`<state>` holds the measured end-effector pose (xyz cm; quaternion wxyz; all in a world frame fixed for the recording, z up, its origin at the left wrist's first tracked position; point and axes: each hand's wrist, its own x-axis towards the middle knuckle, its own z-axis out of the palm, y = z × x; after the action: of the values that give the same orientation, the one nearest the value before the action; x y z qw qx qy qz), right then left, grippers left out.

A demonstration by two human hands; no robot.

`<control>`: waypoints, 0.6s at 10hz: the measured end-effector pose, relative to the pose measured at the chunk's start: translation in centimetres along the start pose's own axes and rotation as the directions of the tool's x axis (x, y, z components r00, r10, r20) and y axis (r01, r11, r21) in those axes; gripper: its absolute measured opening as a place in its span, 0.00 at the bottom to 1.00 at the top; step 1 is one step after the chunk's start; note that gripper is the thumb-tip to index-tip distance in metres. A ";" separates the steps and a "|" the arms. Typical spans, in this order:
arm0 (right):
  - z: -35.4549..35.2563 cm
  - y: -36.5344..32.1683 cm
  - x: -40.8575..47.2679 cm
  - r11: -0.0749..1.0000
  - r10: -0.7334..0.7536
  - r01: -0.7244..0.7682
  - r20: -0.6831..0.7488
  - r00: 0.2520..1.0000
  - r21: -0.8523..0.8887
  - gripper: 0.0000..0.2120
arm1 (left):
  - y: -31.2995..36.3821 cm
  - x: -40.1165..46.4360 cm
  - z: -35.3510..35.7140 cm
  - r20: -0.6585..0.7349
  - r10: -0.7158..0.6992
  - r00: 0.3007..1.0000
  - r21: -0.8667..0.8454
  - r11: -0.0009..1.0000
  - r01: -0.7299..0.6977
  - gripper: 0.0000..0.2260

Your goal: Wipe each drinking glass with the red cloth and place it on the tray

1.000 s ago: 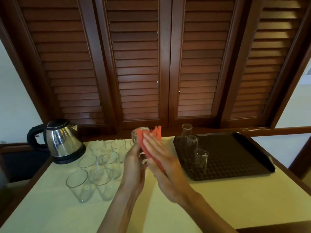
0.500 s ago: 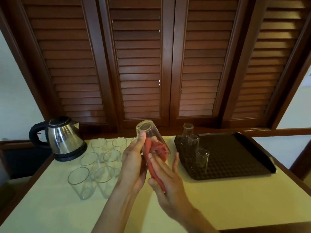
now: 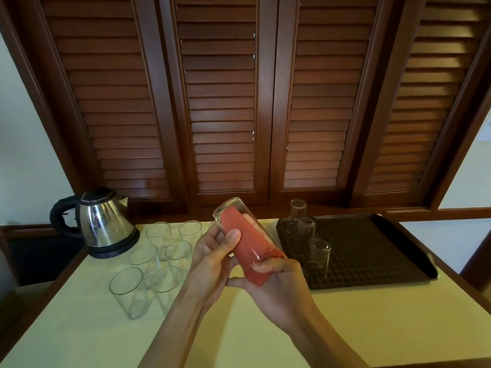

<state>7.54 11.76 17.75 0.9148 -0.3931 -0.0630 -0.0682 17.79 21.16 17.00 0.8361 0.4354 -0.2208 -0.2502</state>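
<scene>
Left hand [image 3: 212, 264], fingers and thumb curled round the held glass [image 3: 243, 232], gripped it tilted above the table [image 3: 79, 328], base up and away, mouth toward the right hand [image 3: 276, 288]. Right hand curled about the red cloth [image 3: 255, 274] at the mouth, cloth pushed well up inside the glass, a tail hanging out below. Both held over the gap between the unwiped glasses [image 3: 148, 272] on the left and the tray [image 3: 372, 251] on the right, touching neither. Six glasses counted mouth-up near the kettle [image 3: 103, 224], close together, the nearest well back from the table's front edge. On the tray, three glasses [image 3: 316, 257] mouth-down in its left part; its right part bare, dark and studded, raised rim all round, right rim close to the table's right edge. Wide bare tabletop in front of the arms. Louvred shutters [image 3: 225, 102] directly behind the table's far edge. Against half a second before: cloth then bunched outside, between the hands under the glass, right fingers spread; now drawn inside the glass and right fingers closed on it; glass swung further over toward the tray. Kettle, tray and standing glasses unmoved. No brand, label or writing legible anywhere.
</scene>
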 end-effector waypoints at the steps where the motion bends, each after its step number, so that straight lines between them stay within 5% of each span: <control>1: 0.1 -0.3 0.1 0.696 -0.219 0.176 0.028 0.975 -0.696 0.38 | 0.6 0.1 0.0 0.071 -0.013 0.997 -0.071 0.997 0.018 0.42; 2: -2.3 0.3 1.6 -0.566 -0.321 0.197 0.434 0.842 -0.801 0.53 | 1.0 0.2 0.1 0.113 -0.018 0.993 -0.039 0.999 0.023 0.36; 3: -1.7 0.6 1.6 -0.572 -0.291 0.108 0.325 0.900 -0.813 0.57 | 0.8 0.3 0.0 0.104 -0.017 0.994 0.000 1.000 0.017 0.34; 4: -1.2 1.3 1.3 -0.013 -0.328 0.295 0.282 0.901 -0.956 0.51 | 0.3 0.4 -0.4 0.103 -0.017 0.995 -0.010 1.000 0.018 0.36; 5: -0.4 1.2 -0.2 0.879 -0.177 0.140 -0.040 0.983 -0.455 0.39 | 0.1 0.5 -1.2 0.058 -0.005 0.998 -0.064 0.998 0.009 0.37; 6: -1.3 1.0 -1.3 0.992 0.011 0.009 -0.155 0.988 0.127 0.24 | 0.6 0.7 -1.3 0.012 0.044 0.999 -0.021 0.999 -0.043 0.39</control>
<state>6.50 11.54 15.93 0.9402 -0.3274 0.0045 -0.0939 19.22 21.87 16.93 0.8444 0.4203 -0.2328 -0.2369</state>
